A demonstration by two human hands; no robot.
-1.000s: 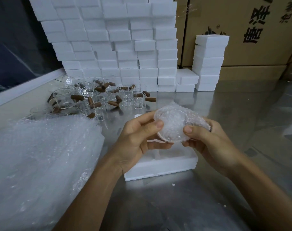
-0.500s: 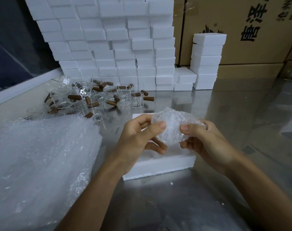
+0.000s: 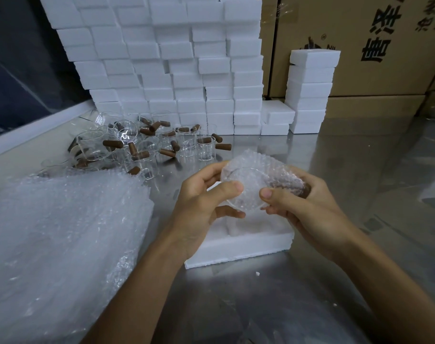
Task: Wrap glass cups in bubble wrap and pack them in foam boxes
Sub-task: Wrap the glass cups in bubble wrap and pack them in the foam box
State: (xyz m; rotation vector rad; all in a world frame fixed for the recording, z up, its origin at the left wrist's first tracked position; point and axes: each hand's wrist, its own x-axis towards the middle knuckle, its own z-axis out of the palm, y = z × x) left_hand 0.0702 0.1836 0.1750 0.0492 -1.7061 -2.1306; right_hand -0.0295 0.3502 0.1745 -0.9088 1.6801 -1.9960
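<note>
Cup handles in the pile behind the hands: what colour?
Brown, on clear glass cups; the head view, the only one, shows it.

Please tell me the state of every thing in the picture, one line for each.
wrapped cup: covered in bubble wrap, held above the foam box
left hand: grips the wrapped cup
right hand: grips the wrapped cup
foam box: open, on the table
glass cups: unwrapped, some tipped over
bubble wrap pile: loose

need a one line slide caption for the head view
Both hands, left hand and right hand, hold a bubble-wrapped glass cup above an open foam box on a steel table.
</note>
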